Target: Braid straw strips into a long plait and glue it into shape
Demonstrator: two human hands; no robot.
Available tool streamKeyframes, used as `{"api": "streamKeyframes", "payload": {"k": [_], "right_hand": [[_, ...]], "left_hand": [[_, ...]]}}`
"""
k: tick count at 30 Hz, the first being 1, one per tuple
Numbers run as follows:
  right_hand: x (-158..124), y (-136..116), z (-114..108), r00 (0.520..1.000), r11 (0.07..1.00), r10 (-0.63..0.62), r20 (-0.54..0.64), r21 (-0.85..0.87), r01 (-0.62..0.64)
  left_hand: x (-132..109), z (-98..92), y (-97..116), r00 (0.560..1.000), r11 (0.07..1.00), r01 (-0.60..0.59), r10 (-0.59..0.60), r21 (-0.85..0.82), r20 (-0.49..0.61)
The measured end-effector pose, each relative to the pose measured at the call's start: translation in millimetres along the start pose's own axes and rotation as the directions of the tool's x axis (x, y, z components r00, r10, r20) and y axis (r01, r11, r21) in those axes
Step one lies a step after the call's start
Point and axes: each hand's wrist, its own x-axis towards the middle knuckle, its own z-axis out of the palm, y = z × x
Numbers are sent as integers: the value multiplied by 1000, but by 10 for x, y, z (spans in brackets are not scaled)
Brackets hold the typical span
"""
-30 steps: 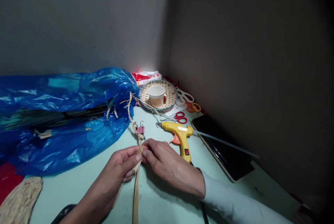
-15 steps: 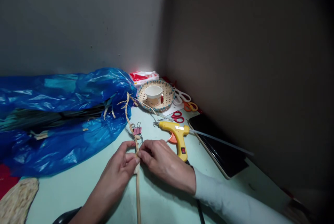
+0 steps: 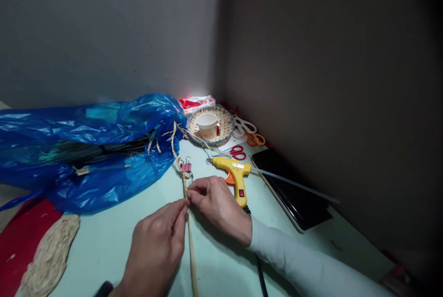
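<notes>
Far left, a crinkly blue plastic bag (image 3: 86, 149) sits on the pale green table (image 3: 104, 237). The left hand (image 3: 155, 246) has its fingers pinched tight on the thin tan braided straw cord (image 3: 191, 251), which lies along the table below a small pink binder clip (image 3: 186, 166). The right hand (image 3: 216, 204) pinches it just above. A yellow plastic glue gun (image 3: 235, 175) lies right beside that hand.

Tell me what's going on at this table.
A person works a straw strip with both bare hands. The left hand and right hand pinch it side by side above the pale green table; beyond them it runs twisted to a pink binder clip clamped on it. A yellow glue gun lies untouched beside the right hand. A blue plastic bag sits at left.
</notes>
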Motion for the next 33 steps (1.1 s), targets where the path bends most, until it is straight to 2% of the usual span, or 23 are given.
{"api": "streamKeyframes", "payload": {"k": [2, 6, 8, 10, 11, 12, 13, 15, 16, 17, 18, 20, 21, 23, 27, 29, 31, 33], "right_hand": [[19, 54, -4, 998, 995, 15, 57, 95, -21], [37, 70, -13, 987, 964, 68, 147, 245, -103], [35, 36, -21, 979, 944, 96, 177, 296, -146], [33, -2, -34, 975, 926, 122, 188, 333, -180], [32, -17, -43, 974, 918, 133, 186, 348, -191], [32, -30, -52, 973, 911, 140, 182, 360, -199], [31, -41, -62, 973, 905, 146, 181, 372, -205], [31, -56, -77, 970, 893, 151, 191, 394, -216], [31, -62, -81, 968, 888, 152, 199, 402, -222], [31, -65, -82, 966, 884, 152, 209, 409, -227], [32, -67, -82, 964, 881, 149, 221, 412, -231], [38, -61, -80, 960, 888, 135, 243, 400, -226], [43, -54, -83, 961, 898, 129, 246, 383, -219], [52, -37, -99, 966, 924, 124, 226, 328, -195], [24, -37, -158, 982, 978, 94, 166, 169, -122], [-25, -60, -166, 990, 998, 37, 134, -55, -30], [-88, -81, -153, 995, 939, -26, 101, -338, 59], [-150, -92, -134, 992, 840, -90, 92, -528, 125]], "left_hand": [[-57, 99, 26, 998, 987, -60, 59, 150, 16], [-177, 276, 28, 984, 898, -169, 178, 405, 14], [-226, 308, 36, 961, 873, -248, 275, 420, -4], [-237, 275, 59, 940, 890, -324, 342, 322, 0], [-221, 233, 69, 942, 916, -321, 334, 240, -16], [-187, 179, 72, 956, 948, -282, 290, 145, -40], [-136, 118, 66, 977, 981, -190, 193, 40, -91], [1, 8, 20, 984, 980, 54, -84, -191, -155], [77, -28, -15, 968, 924, 178, -226, -339, -107], [149, -46, -51, 946, 812, 289, -324, -506, 20], [211, -46, -84, 925, 685, 373, -331, -626, 188], [299, -1, -126, 876, 490, 483, -259, -725, 408], [323, 33, -134, 854, 420, 519, -213, -745, 475], [343, 99, -133, 825, 325, 563, -168, -760, 539], [331, 169, -145, 799, 287, 601, -187, -746, 571], [315, 183, -162, 787, 284, 617, -211, -734, 580], [292, 192, -172, 788, 293, 616, -248, -731, 564], [269, 196, -171, 798, 311, 601, -290, -736, 529]]}}
